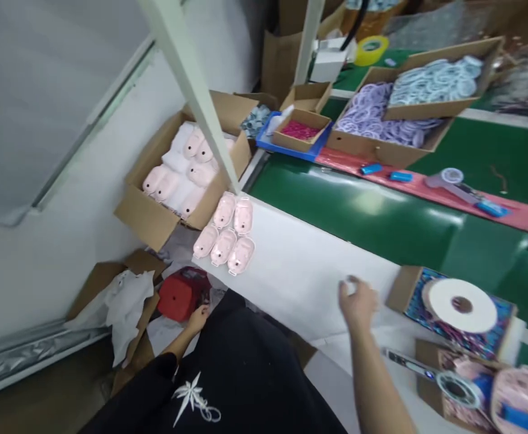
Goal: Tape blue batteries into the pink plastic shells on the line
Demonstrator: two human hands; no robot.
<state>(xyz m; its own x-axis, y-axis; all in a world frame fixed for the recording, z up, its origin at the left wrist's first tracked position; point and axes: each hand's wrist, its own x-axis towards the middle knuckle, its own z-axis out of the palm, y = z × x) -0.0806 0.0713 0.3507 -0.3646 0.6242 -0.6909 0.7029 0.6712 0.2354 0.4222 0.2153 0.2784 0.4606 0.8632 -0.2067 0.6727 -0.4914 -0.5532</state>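
Observation:
My right hand (358,301) is over the white worktop (291,265), thumb and fingers curled together. A small pale spot shows between its fingertips, too blurred to name. Low on the left, my left hand (198,318) is beside a red plastic container (177,297), its fingers curled inward; whatever they hold, if anything, is hidden. Several pale pink oval plastic housings (223,246) lie in two rows at the worktop's left end, apart from both hands.
A cardboard box (150,214) of more pink housings stands left of the worktop. Behind runs a green surface (358,199) with boxes of purple rings (372,111) and pink parts (299,130). At right are a white reel (463,305) and a round-headed handheld device (458,389).

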